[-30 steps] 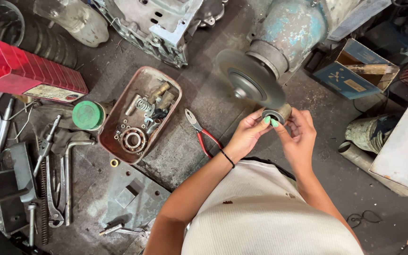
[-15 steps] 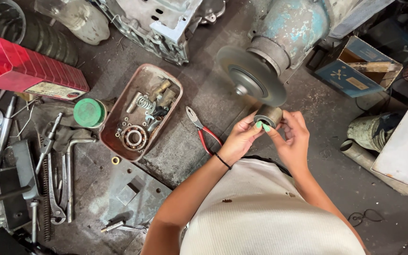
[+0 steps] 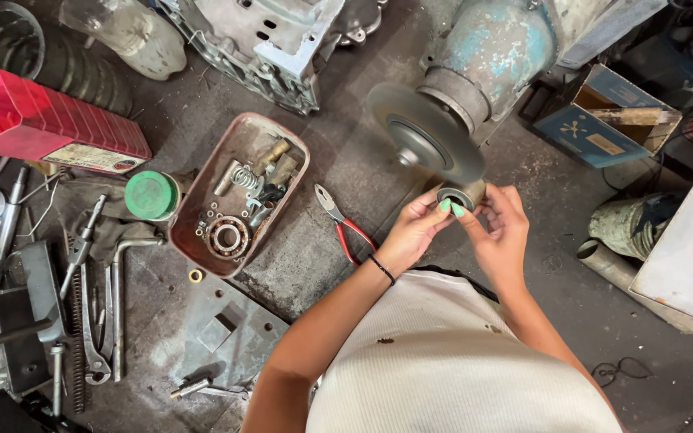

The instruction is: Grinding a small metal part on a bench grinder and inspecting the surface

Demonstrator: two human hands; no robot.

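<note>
Both of my hands hold a small round metal sleeve [image 3: 464,193] against the lower edge of a grey grinding disc [image 3: 425,144]. My left hand [image 3: 413,229] grips the sleeve from the left, with green-painted nails showing and a black band on the wrist. My right hand [image 3: 500,230] pinches it from the right. The disc is mounted on a worn blue motor housing [image 3: 500,50]. Red-handled pliers [image 3: 345,224] lie on the floor just left of my left hand.
A reddish metal tray [image 3: 190,226] with a bearing, spring and bolts sits left of the pliers. A green lid [image 3: 152,196], red box [image 3: 46,127], wrenches [image 3: 114,305] and an engine casing [image 3: 266,40] lie around. A blue carton [image 3: 603,120] stands at right.
My hands and the sleeve have moved up slightly toward the disc's lower edge, and the view has shifted a little. Nothing was let go.
</note>
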